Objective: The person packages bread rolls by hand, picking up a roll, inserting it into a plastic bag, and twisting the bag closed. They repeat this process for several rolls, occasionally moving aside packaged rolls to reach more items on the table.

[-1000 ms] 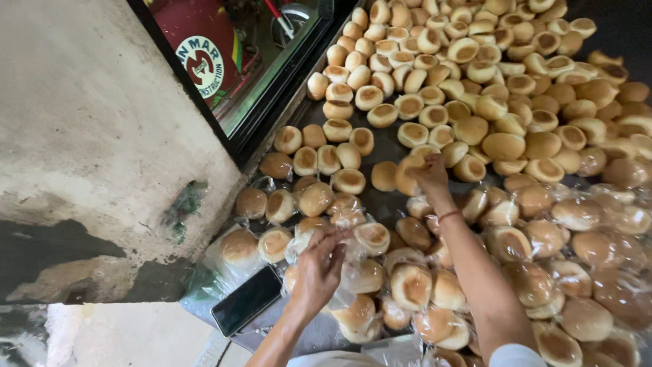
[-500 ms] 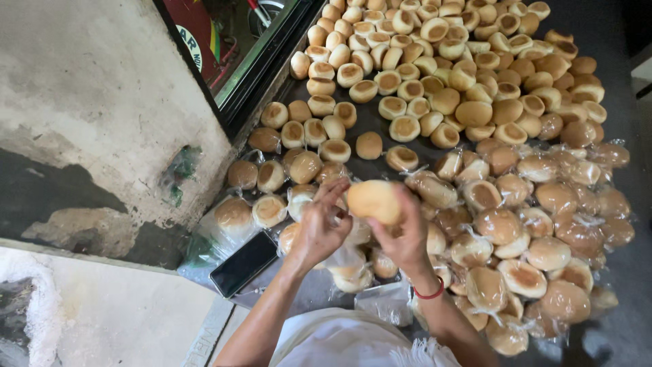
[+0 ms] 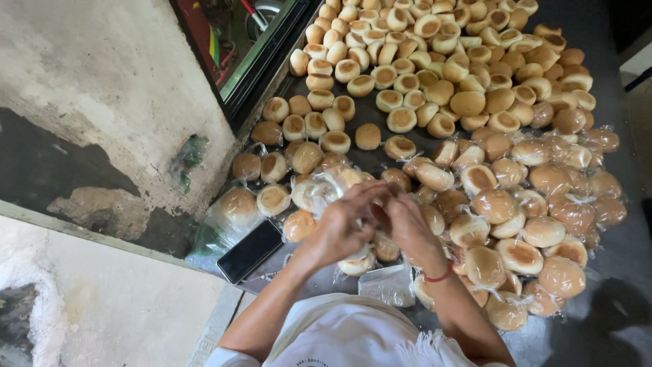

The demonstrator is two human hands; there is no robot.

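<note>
My left hand (image 3: 343, 221) and my right hand (image 3: 404, 221) meet over the dark table (image 3: 611, 265), fingers closed around a bun in a clear plastic bag (image 3: 326, 187). The bun itself is mostly hidden behind my fingers. A red band circles my right wrist (image 3: 441, 275). Bagged buns (image 3: 530, 231) lie heaped around and to the right of my hands. Unwrapped round buns (image 3: 435, 75) spread across the far part of the table.
A black phone (image 3: 250, 250) lies at the table's near left corner. Empty clear bags (image 3: 388, 284) sit just in front of me. A worn concrete wall (image 3: 102, 102) is on the left, and a glass-fronted cabinet (image 3: 251, 47) borders the table's far left.
My right hand reached out to the loose buns, brought one back, and both hands have closed together around it with a plastic bag.
</note>
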